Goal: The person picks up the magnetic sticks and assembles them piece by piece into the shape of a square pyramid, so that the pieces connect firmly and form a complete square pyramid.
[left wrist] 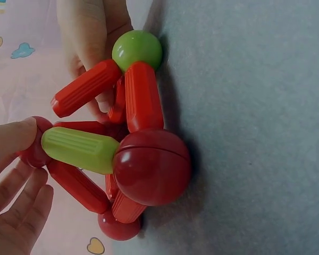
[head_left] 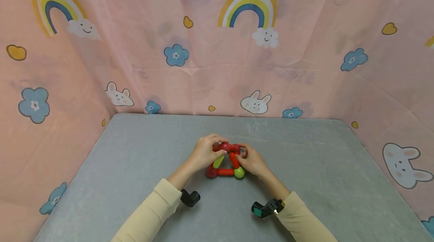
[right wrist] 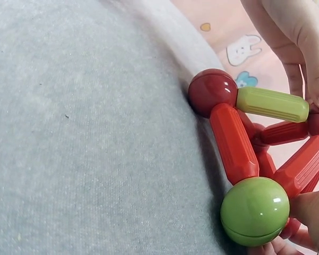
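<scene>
Both hands hold a building-toy frame of thick plastic sticks and balls on the grey table. My left hand (head_left: pixel 207 152) pinches the red top ball (left wrist: pixel 36 142) between thumb and fingers. A yellow-green stick (left wrist: pixel 80 150) runs from that ball down to a dark red ball (left wrist: pixel 153 167) on the table. My right hand (head_left: pixel 252 161) grips the frame's right side, thumb by the green ball (right wrist: pixel 255 211); its exact hold is partly hidden. A red stick (left wrist: pixel 87 87) slants up from the green ball, its upper end apart from the top ball. Another red stick (head_left: pixel 225 172) joins the front balls.
The grey table (head_left: pixel 135 181) spreads around the frame. A pink printed cloth (head_left: pixel 203 84) hangs behind the table and along both sides. Each wrist wears a black strapped device, such as the right one (head_left: pixel 268 208).
</scene>
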`<state>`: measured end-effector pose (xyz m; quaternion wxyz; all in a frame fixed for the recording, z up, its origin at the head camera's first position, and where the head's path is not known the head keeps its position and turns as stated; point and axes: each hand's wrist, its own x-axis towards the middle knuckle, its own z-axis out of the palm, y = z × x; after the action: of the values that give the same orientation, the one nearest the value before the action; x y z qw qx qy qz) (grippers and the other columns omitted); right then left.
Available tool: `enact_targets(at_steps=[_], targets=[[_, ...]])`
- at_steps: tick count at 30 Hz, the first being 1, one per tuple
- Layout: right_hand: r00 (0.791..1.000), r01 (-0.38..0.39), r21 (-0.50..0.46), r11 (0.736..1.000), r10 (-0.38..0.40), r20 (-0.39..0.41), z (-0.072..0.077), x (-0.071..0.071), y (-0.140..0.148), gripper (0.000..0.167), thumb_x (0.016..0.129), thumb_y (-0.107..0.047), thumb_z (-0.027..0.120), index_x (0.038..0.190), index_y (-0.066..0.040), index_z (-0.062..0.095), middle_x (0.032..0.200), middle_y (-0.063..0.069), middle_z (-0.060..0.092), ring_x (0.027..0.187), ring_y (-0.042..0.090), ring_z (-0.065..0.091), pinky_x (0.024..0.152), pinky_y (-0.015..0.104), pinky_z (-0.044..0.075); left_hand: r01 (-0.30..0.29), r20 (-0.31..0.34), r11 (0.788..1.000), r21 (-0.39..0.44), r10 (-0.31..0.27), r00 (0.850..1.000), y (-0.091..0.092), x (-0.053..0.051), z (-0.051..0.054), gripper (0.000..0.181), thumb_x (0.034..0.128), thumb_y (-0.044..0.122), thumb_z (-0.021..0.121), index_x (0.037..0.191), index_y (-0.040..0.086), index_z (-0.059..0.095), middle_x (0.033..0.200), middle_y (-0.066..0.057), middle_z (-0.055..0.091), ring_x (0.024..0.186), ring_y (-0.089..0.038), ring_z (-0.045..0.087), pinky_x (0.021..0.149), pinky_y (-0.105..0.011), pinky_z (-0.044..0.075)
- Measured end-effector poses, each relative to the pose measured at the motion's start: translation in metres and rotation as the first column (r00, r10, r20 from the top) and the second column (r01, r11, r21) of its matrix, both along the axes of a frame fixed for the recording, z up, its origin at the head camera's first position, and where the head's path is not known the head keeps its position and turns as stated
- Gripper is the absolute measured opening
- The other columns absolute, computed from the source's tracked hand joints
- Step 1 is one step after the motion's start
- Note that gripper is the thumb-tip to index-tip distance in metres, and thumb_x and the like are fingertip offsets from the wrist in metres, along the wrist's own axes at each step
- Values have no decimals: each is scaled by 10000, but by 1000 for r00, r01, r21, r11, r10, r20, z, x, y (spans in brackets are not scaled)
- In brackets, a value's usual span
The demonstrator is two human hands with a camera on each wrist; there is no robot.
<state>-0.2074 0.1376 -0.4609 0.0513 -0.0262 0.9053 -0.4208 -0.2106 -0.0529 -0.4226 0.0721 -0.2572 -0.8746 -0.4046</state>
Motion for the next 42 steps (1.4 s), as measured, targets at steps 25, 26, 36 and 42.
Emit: enact_targets(at_steps=[25,26,36,42], targets=[[1000,-2,11,1000,2,-3,1,2,0,462,851,-129,626,1272,-16,472,801,76,617,570,135,488,506,248,388,7,-2,1000,-9,-7,1000,1,5,1,311,765,91,733,1072,92,681,1047,-27,640,815,-143,592,668,-272,507],[1000,-3,11,1000,3,-6,1,2,0,461,850,-126,627,1270,-12,474,801,78,617,571,134,487,506,248,387,7,-3,1000,-9,-7,1000,1,5,1,310,765,90,733,1071,92,681,1043,-26,640,812,-141,591,667,-270,506],[1000,-10,20,1000,11,-22,1,3,0,458,845,-103,615,1270,-10,473,792,62,617,540,116,480,486,243,379,13,-8,1000,12,-12,1000,0,6,-3,297,769,94,730,1061,123,681,1031,-4,634,824,-138,593,687,-294,511],[999,-16,41,999,18,-51,-1,3,-1,458,836,-101,624,1258,-2,475,777,54,621,536,117,475,487,249,374,20,-5,998,57,-20,1000,-1,7,-4,299,774,84,726,1069,96,676,1040,-16,630,842,-154,598,712,-358,523]])
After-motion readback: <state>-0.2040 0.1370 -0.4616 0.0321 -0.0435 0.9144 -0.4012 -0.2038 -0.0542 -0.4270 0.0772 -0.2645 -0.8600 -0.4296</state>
